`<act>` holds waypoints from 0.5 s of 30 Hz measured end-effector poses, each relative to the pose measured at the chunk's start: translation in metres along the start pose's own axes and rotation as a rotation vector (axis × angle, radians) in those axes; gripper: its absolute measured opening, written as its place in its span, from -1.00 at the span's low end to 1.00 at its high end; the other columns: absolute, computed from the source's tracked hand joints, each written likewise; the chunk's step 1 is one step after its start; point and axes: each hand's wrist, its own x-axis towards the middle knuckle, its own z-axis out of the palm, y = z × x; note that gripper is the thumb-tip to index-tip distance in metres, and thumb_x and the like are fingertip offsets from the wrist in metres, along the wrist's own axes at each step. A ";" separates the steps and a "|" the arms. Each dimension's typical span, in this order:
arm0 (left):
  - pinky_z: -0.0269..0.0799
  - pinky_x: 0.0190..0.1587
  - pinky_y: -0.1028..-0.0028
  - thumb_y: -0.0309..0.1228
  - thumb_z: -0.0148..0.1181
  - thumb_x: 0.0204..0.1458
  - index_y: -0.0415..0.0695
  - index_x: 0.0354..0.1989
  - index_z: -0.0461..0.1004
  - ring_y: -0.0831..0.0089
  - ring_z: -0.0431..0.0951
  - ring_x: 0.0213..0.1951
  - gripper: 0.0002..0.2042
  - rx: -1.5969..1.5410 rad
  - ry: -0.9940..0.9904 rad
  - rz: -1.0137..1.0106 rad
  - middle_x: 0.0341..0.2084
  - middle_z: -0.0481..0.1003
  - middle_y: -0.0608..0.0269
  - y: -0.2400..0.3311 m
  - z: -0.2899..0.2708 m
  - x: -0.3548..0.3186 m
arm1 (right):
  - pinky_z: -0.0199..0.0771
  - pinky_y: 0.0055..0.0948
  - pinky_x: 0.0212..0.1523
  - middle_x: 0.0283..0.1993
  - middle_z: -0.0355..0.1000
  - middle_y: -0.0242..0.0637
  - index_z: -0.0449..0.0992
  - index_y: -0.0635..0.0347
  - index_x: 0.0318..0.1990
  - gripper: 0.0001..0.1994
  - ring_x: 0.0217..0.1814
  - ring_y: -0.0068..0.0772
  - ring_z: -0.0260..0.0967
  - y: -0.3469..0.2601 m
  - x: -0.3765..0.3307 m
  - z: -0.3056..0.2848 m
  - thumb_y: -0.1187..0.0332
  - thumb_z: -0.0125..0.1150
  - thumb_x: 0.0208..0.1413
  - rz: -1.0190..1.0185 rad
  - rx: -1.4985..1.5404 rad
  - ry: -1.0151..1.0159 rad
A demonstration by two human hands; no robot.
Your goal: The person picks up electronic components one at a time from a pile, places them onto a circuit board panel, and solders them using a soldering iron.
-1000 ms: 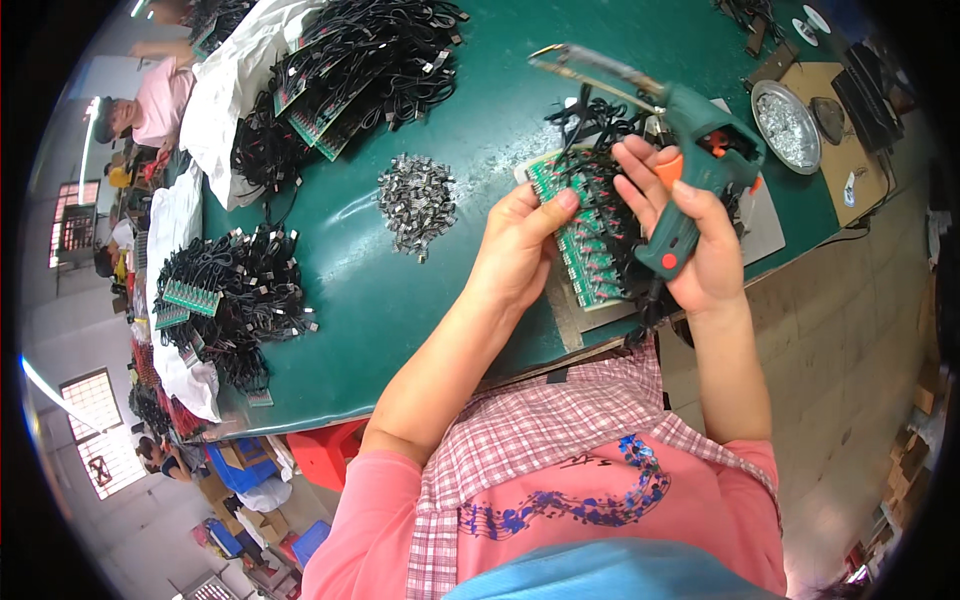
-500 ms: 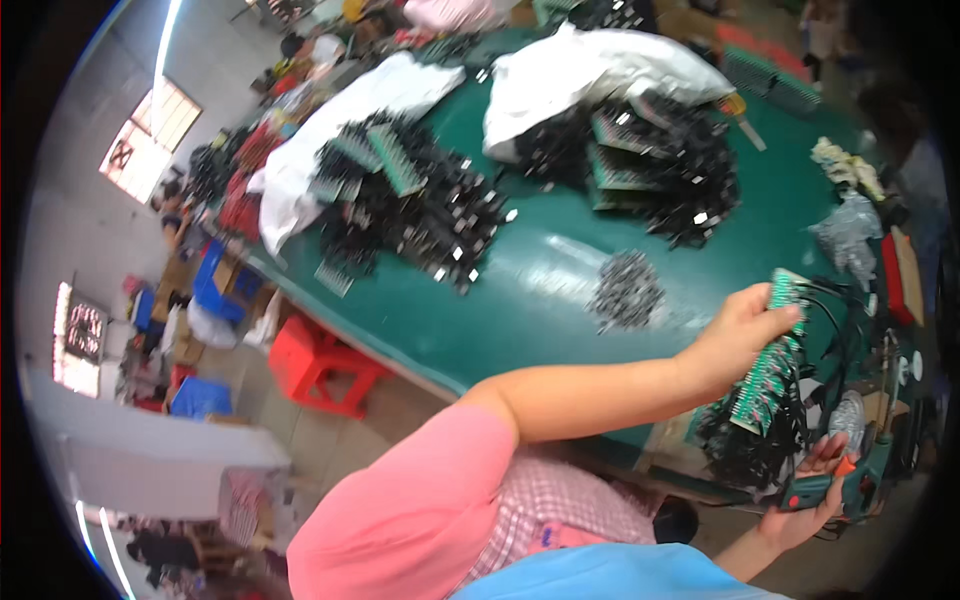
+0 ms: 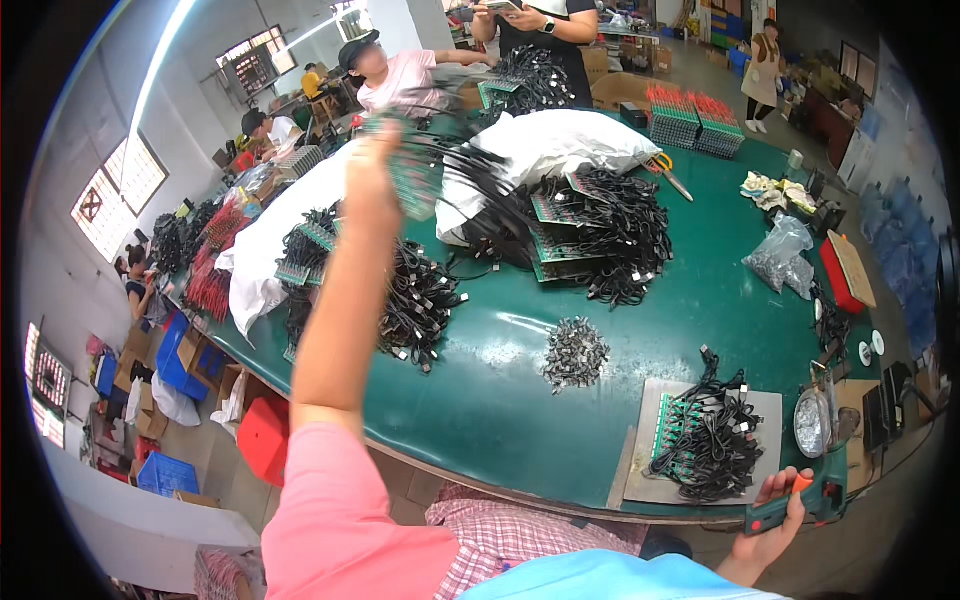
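Over the green counter [image 3: 500,400], the left hand [image 3: 372,170] is raised high with the arm stretched out, its fingers clenched on a green circuit board strip [image 3: 420,165] with black cables hanging from it; the strip is blurred, so its details cannot be made out. It hangs above the far left part of the counter, over a pile of black cables and boards [image 3: 410,300] that lies against a white sack [image 3: 260,250]. At the near right edge of the counter the right hand [image 3: 765,525] has its fingers wrapped around the orange-and-green handle of a power tool [image 3: 800,500], which sits just off the counter's rim. Just left of that tool, a grey mat [image 3: 640,460] lies on the counter and carries another green board with black cables [image 3: 705,445] bunched on top. A small heap of metal clips [image 3: 575,352] rests near the middle of the counter, apart from the mat. Farther back, a second white sack [image 3: 570,140] and more cable bundles [image 3: 600,225] cover the counter, with scissors [image 3: 668,172] beside them. A round metal dish [image 3: 815,420] stands just right of the mat. Other people work at the counter's far side.
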 end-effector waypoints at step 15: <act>0.31 -0.69 0.54 -0.24 0.30 -0.05 -0.25 -0.26 0.44 0.39 0.41 -0.60 -0.67 0.473 0.774 -0.557 -0.47 0.44 0.13 -0.089 -0.331 0.016 | 0.41 -0.44 -0.04 -0.12 0.34 -0.29 0.27 0.11 0.13 -0.54 -0.18 -0.51 0.34 0.026 0.000 0.045 0.31 0.12 0.04 0.052 -0.147 0.318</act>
